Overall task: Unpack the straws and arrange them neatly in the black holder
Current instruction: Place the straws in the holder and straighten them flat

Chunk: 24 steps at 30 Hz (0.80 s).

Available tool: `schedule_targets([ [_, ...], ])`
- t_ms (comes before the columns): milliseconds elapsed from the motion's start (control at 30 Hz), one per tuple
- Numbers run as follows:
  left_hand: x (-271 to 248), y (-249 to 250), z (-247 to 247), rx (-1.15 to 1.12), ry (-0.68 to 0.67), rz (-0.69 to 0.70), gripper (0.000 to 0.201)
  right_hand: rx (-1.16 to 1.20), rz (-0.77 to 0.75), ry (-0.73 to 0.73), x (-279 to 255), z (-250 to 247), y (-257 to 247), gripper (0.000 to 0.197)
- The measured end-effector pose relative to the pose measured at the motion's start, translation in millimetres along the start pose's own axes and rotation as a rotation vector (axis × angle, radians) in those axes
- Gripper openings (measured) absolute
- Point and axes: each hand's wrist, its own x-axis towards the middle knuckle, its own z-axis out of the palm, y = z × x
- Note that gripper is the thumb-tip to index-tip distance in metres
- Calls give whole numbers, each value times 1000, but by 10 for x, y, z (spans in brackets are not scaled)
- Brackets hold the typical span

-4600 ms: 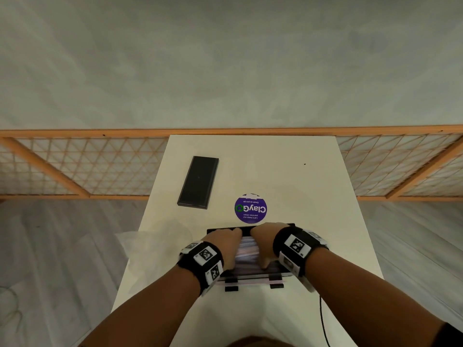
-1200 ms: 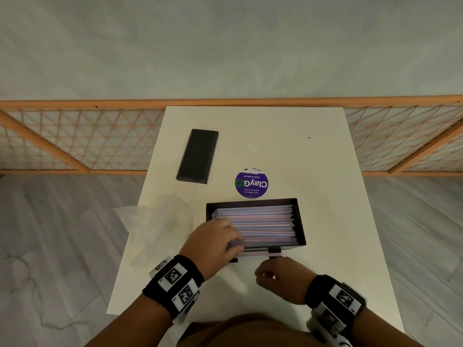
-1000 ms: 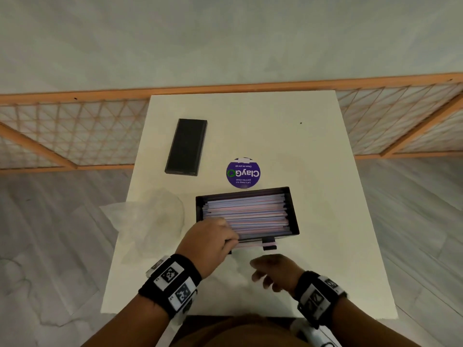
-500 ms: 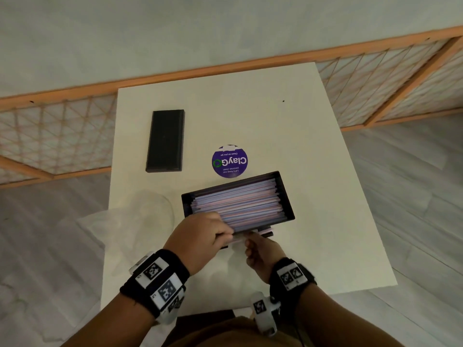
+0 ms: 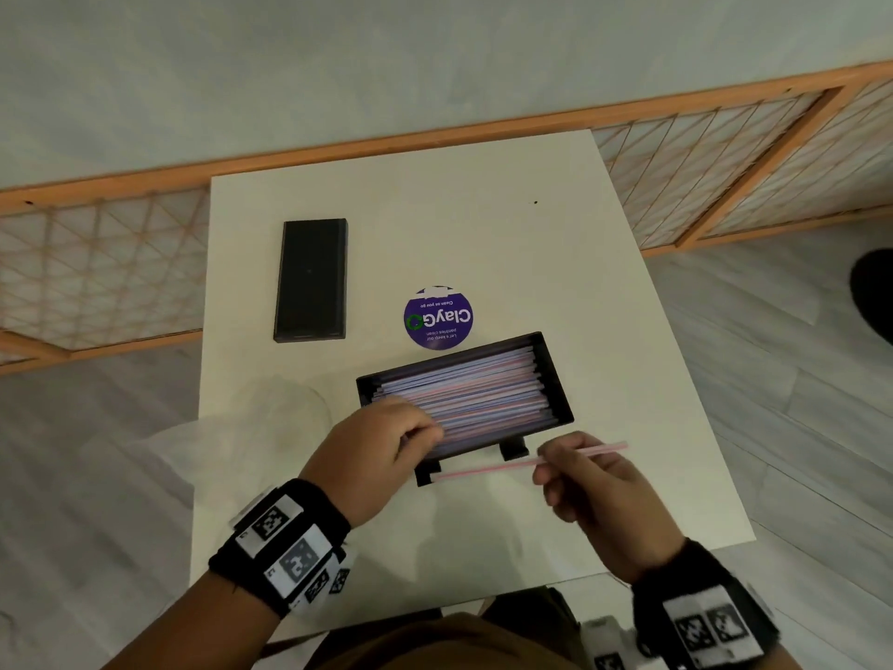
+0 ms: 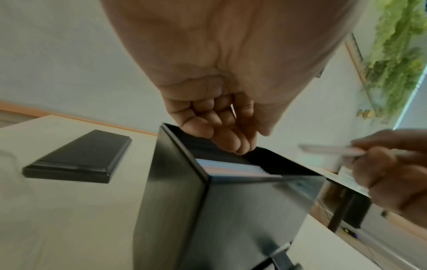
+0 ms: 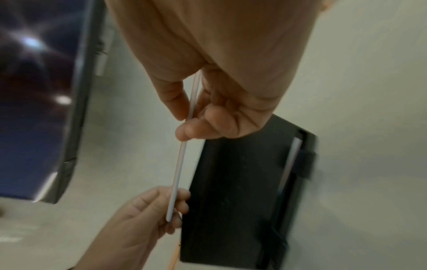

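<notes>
The black holder (image 5: 555, 379) lies flat on the white table, packed with pink, purple and blue straws (image 5: 473, 389). My left hand (image 5: 420, 427) covers its near left corner, fingers curled over the rim with their tips on the straws (image 6: 231, 168). The left hand (image 6: 231, 138) and holder (image 6: 175, 201) also show in the left wrist view. My right hand (image 5: 548, 464) pinches one pink straw (image 5: 488, 469) just in front of the holder, roughly parallel to its near wall. In the right wrist view the right hand (image 7: 187, 124) grips that straw (image 7: 179, 164) beside the holder (image 7: 231, 201).
A black lid (image 5: 311, 278) lies at the far left of the table. A round purple sticker (image 5: 438, 316) sits just behind the holder. A crumpled clear plastic bag (image 5: 251, 427) hangs over the left table edge. A wooden lattice rail (image 5: 96, 263) runs behind the table.
My right hand rose from the near table edge to the holder's front and now holds a pink straw, drawn out to the right. The left hand stayed on the near left corner.
</notes>
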Motion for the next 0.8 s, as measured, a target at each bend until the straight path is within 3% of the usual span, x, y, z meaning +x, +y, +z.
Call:
schedule_targets([
  [167, -71, -115, -212, 56, 133, -64, 18, -128, -129, -47, -33, 331, -394, 27],
  [367, -87, -43, -158, 52, 148, -123, 16, -520, 20, -67, 76, 521, -459, 37],
  [433, -70, 25, -96, 60, 143, -137, 20, -783, -103, 16, 21, 448, -466, 37],
  [500, -42, 106, -25, 78, 130, -171, 27, -1063, -319, 73, -29, 395, -502, 29],
  [567, -3, 189, 49, 116, 124, -215, 30, -1271, -520, 12, 0, 412, -578, 22],
  [633, 50, 265, 117, 135, 125, -283, 35, -1467, -646, -112, 155, 458, -633, 30],
  [700, 114, 320, 161, 136, 136, -362, 40, -1613, -652, -232, 374, 537, -690, 40],
  [800, 233, 369, 199, 113, 140, -456, 45, -1791, -525, -364, 675, 663, -732, 42],
])
